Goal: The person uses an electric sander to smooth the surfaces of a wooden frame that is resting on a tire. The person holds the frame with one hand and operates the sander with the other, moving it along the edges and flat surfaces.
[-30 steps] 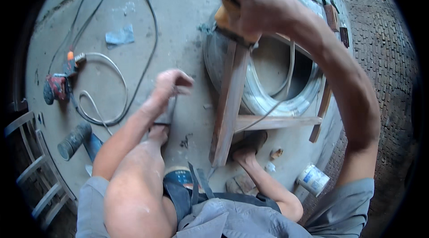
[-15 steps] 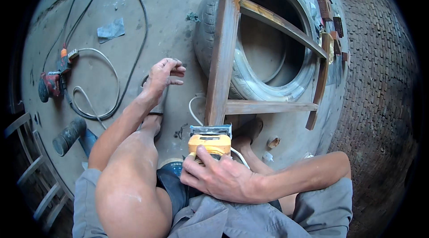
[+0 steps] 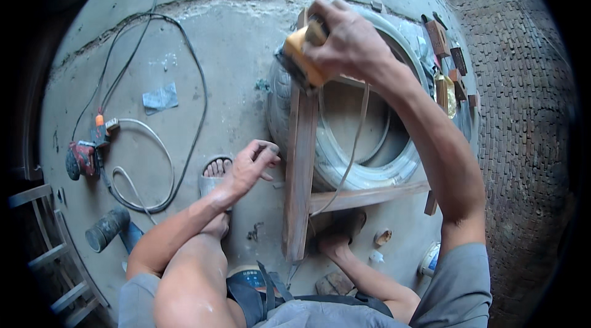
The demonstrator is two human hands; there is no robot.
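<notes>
My right hand (image 3: pixel 352 41) is wrapped round a yellow electric sander (image 3: pixel 303 57), held tilted at the far end of the long rail of a wooden frame (image 3: pixel 300 155). Whether its pad touches the wood I cannot tell. From the tool a pale cord (image 3: pixel 357 143) hangs down across the frame. The frame rests on a tyre (image 3: pixel 280 109) lying on its side; my right arm hides part of both. Left of the rail, my left hand (image 3: pixel 249 171) is in the air with loosely bent fingers apart, holding nothing.
A red sander (image 3: pixel 81 160) lies at the left beside a looped black cable (image 3: pixel 196 125). Nearer are a dark cylinder (image 3: pixel 104 229) and a slatted wooden piece (image 3: pixel 68 260). Bricks (image 3: pixel 438 38) line the right side by the brick surface (image 3: pixel 511 118). My feet flank the rail's near end.
My right hand has carried the yellow sander from near my lap up to the rail's far end. The frame has shifted nearer to me. My left hand has moved right and nearer.
</notes>
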